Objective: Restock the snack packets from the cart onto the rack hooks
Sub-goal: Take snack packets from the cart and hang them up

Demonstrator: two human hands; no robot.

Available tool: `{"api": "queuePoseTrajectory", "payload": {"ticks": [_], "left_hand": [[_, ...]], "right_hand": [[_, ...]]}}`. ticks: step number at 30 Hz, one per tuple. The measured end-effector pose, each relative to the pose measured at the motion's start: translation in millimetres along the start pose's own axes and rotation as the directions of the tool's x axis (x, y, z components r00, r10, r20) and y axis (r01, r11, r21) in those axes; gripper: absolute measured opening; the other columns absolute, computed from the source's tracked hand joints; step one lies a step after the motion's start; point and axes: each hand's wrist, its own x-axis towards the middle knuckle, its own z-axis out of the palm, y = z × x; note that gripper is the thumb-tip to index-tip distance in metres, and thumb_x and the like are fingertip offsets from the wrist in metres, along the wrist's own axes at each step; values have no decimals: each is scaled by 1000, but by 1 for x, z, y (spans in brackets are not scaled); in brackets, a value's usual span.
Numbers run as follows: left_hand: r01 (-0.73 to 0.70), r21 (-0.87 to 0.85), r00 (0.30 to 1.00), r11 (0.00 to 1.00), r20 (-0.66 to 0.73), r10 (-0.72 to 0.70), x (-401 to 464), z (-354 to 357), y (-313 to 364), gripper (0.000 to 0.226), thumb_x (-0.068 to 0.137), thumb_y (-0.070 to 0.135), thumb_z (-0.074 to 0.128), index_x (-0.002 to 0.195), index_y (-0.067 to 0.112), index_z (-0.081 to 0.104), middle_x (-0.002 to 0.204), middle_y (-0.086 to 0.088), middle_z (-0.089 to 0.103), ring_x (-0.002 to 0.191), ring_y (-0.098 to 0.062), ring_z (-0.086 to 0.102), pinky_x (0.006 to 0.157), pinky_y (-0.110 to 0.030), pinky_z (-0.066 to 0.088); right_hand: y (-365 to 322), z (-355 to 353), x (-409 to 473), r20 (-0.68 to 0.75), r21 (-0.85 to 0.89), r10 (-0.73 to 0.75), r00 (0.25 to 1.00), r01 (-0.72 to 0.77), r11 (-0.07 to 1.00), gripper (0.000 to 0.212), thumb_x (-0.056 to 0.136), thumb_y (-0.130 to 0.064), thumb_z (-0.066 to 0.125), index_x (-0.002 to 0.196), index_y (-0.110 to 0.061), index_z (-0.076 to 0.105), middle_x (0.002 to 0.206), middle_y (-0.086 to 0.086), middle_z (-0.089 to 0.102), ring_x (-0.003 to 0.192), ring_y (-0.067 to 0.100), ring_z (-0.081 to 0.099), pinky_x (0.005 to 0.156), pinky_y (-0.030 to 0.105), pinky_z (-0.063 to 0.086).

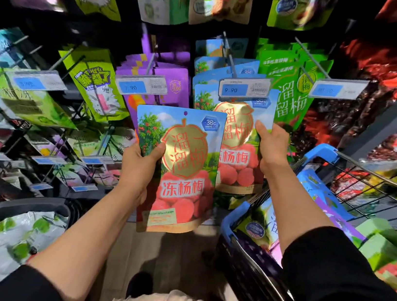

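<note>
The left hand point(139, 165) grips a glossy blue snack packet printed with red berries and a gold fruit emblem point(179, 170) by its left edge, thumb across the front, holding it upright and clear of the rack. The right hand point(270, 147) pinches the right edge of an identical front packet point(237, 140) hanging on the metal rack hook point(229, 52) behind the white and blue 9.90 price tag point(244, 88). Green plum packets point(289, 94) hang just beside, to the right. The blue-handled wire cart point(319, 154) stands at lower right, holding further packets.
</note>
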Motion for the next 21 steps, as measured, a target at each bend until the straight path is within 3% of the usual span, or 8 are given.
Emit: {"api": "queuePoseTrajectory", "payload": {"ticks": [4, 7, 12, 15, 18, 21], "left_hand": [[-3, 1, 1000, 1000, 1, 3, -2, 2, 1, 25, 93, 12, 59, 115, -1, 63, 106, -6, 70, 89, -11, 65, 67, -16, 49], [2, -13, 1000, 1000, 9, -2, -2, 1, 1, 19, 93, 10, 59, 110, 4, 65, 97, 2, 70, 82, -3, 66, 63, -11, 50], [0, -22, 1000, 1000, 13, 0, -1, 2, 0, 13, 93, 9, 59, 104, 8, 66, 94, 4, 70, 76, 1, 66, 62, -12, 51], [14, -31, 1000, 999, 7, -13, 1, 3, 0, 13, 93, 9, 60, 103, 7, 66, 96, -1, 71, 82, -7, 67, 68, -20, 52], [8, -34, 1000, 999, 9, -8, 3, 5, -4, 15, 93, 9, 60, 106, 5, 66, 100, -5, 71, 84, -11, 66, 70, -20, 52], [24, -29, 1000, 999, 11, -24, 5, 8, -8, 18, 92, 10, 61, 108, 4, 66, 106, -7, 71, 95, -18, 66, 79, -27, 51]], "right_hand": [[1, 0, 3, -7, 16, 5, 1000, -5, 1000, 13, 95, -11, 56, 98, -2, 65, 87, 1, 63, 69, 4, 53, 57, 13, 43], [7, -2, 5, -2, 39, 17, 1000, -17, 999, 14, 96, -12, 57, 96, 1, 63, 82, -2, 62, 65, -2, 54, 61, 15, 44], [3, 5, 12, 7, 72, 17, 1000, -18, 997, 35, 93, -17, 61, 120, 6, 58, 119, 10, 64, 104, 18, 60, 90, 32, 48], [5, 7, 15, 13, 59, 21, 1000, -22, 998, 39, 93, -18, 62, 121, 8, 56, 124, 14, 62, 101, 14, 56, 87, 27, 45], [12, 6, 16, 7, 30, 33, 999, -33, 999, 21, 95, -10, 57, 111, 3, 62, 96, -4, 66, 76, -5, 58, 69, 8, 46], [10, 8, 15, -10, 19, 9, 1000, -9, 1000, 15, 96, -8, 56, 107, -3, 64, 89, -6, 63, 74, -2, 54, 63, 7, 45]]}}
